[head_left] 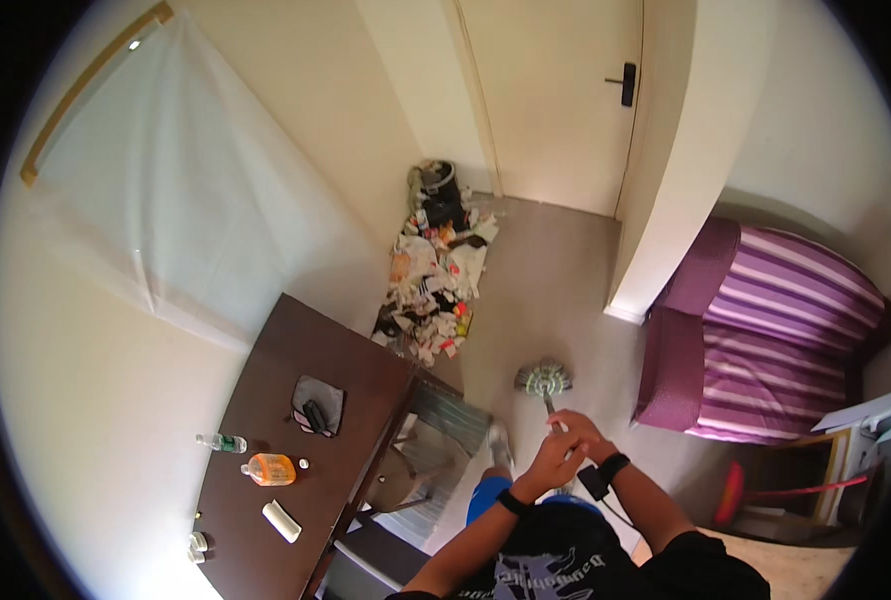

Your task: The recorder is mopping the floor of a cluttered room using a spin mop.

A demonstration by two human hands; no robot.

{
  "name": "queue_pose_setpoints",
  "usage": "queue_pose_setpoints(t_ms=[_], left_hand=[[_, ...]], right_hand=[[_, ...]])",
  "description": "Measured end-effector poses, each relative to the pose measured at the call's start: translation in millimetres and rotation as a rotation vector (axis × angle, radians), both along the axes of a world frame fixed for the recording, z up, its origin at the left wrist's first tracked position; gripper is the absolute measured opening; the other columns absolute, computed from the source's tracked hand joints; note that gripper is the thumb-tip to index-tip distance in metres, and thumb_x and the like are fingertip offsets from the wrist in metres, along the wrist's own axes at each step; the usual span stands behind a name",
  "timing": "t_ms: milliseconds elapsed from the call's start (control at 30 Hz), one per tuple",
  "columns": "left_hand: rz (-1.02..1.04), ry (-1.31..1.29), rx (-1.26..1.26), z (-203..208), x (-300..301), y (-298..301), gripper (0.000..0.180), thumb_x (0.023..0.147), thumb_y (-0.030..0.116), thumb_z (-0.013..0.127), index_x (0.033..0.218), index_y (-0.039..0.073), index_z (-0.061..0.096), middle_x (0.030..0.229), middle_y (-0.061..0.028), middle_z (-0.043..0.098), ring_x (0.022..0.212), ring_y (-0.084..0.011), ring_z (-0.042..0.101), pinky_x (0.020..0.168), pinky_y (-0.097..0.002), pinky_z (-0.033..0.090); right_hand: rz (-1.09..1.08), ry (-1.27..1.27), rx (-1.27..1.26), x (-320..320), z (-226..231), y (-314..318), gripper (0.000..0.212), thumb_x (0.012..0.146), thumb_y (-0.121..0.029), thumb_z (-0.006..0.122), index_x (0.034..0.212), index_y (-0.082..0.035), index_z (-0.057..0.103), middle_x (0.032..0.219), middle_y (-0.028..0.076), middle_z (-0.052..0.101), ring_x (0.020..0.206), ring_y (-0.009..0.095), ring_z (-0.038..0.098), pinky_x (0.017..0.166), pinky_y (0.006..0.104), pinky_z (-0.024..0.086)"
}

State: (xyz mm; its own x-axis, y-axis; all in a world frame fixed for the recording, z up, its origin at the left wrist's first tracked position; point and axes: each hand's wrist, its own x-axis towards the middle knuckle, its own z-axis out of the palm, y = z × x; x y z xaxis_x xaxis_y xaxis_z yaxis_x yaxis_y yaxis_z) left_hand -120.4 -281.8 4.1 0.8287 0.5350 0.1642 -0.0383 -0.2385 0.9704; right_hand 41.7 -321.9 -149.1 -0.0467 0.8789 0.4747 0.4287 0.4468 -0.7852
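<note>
Both my hands grip the thin handle of a broom. My left hand point(548, 462) is lower on the handle, and my right hand point(582, 431) is just above it. The broom's fan-shaped greenish head point(543, 378) rests on the beige floor ahead of me. Black bands sit on both wrists. A heap of paper litter point(435, 285) lies along the wall farther ahead, apart from the broom head.
A dark brown table point(265, 400) stands at my left with a grey cloth point(318, 404), an orange bottle point(269, 468), a small clear bottle point(221, 442) and a white object point(281, 521). A chair point(435, 440) is tucked beside it. A purple striped bed point(765, 330) is right; a closed door point(555, 100) is ahead.
</note>
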Motion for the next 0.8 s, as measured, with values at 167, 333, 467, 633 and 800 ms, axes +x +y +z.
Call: queue_pose_setpoints(t_ms=[167, 333, 467, 633, 800], left_hand=[[-0.205, -0.175, 0.018, 8.5, 13.4, 75.1, 0.019, 0.09, 0.007, 0.054, 0.1, 0.002, 0.069, 0.084, -0.0132, 0.071, 0.071, -0.0273, 0.067, 0.066, -0.0357, 0.051], [-0.345, -0.159, -0.007, 14.8, 19.8, 154.6, 0.018, 0.088, 0.009, 0.056, 0.098, 0.001, 0.068, 0.089, -0.0145, 0.071, 0.081, -0.0284, 0.068, 0.073, -0.0382, 0.052], [-0.376, -0.216, -0.026, 12.2, 25.5, 216.8, 0.018, 0.086, 0.008, 0.055, 0.096, 0.001, 0.067, 0.091, -0.0144, 0.07, 0.081, -0.0296, 0.067, 0.074, -0.0398, 0.051], [-0.304, -0.282, 0.13, 33.5, 45.4, 285.8, 0.019, 0.079, 0.012, 0.06, 0.094, 0.002, 0.066, 0.083, -0.0119, 0.065, 0.076, -0.0312, 0.062, 0.072, -0.0411, 0.048], [-0.34, -0.323, 0.226, 42.4, 89.3, 334.8, 0.024, 0.071, 0.015, 0.067, 0.093, 0.005, 0.066, 0.075, -0.0085, 0.059, 0.07, -0.0292, 0.059, 0.068, -0.0401, 0.046]], right_hand=[[-0.059, -0.204, -0.545, 3.8, 22.6, 62.0, 0.016, 0.081, -0.019, 0.067, 0.094, -0.011, 0.065, 0.094, 0.007, 0.064, 0.09, 0.028, 0.065, 0.073, 0.0385, 0.052], [-0.07, -0.215, -0.608, 0.9, 23.4, 119.9, 0.016, 0.081, -0.019, 0.065, 0.096, -0.013, 0.067, 0.093, 0.006, 0.063, 0.092, 0.028, 0.064, 0.077, 0.0384, 0.053], [-0.001, -0.083, -0.449, 4.5, 39.7, 164.9, 0.021, 0.082, -0.022, 0.063, 0.1, -0.012, 0.069, 0.098, 0.006, 0.066, 0.099, 0.029, 0.064, 0.082, 0.0385, 0.053], [-0.127, 0.03, -0.258, 16.4, 41.2, 212.9, 0.021, 0.084, -0.02, 0.067, 0.101, -0.009, 0.07, 0.104, 0.008, 0.07, 0.103, 0.028, 0.065, 0.084, 0.0368, 0.053], [-0.426, -0.062, -0.439, 52.1, 82.2, 286.2, 0.021, 0.088, -0.024, 0.068, 0.096, -0.005, 0.071, 0.092, 0.01, 0.07, 0.085, 0.028, 0.068, 0.074, 0.0337, 0.053]])
